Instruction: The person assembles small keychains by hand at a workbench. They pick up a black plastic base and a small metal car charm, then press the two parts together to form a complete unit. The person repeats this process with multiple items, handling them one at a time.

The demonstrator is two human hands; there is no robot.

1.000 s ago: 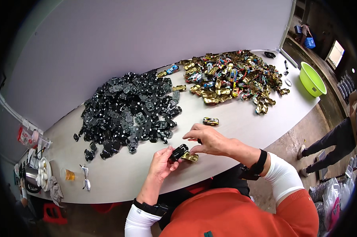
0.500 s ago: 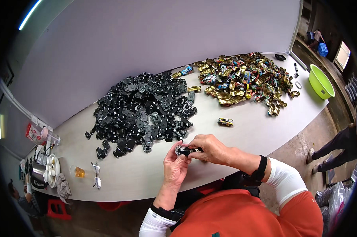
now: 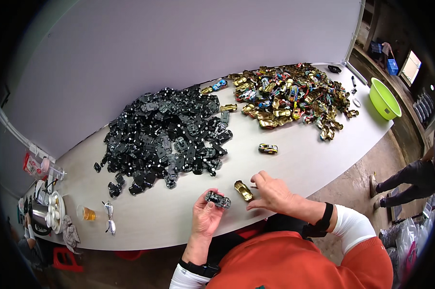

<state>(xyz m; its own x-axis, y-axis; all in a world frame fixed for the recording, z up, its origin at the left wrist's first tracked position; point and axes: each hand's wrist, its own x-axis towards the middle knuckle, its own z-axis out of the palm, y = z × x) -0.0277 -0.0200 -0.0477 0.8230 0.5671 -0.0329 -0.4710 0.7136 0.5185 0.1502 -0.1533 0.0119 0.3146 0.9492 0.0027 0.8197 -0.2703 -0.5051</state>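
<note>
Left grip [image 3: 206, 220]: closed on a black chassis [image 3: 217, 199], held over the near edge of the tabletop [image 3: 299, 168]. Right grip [image 3: 277, 196]: wide, thumb and fingers spread. Gold shell [image 3: 243, 190] sits between my two grips, just beside right fingertips; can't tell if they touch. Striped car [image 3: 268, 148] beyond, alone. Black pile [image 3: 164, 135] far left, gold pile [image 3: 294, 96] far right.
</note>
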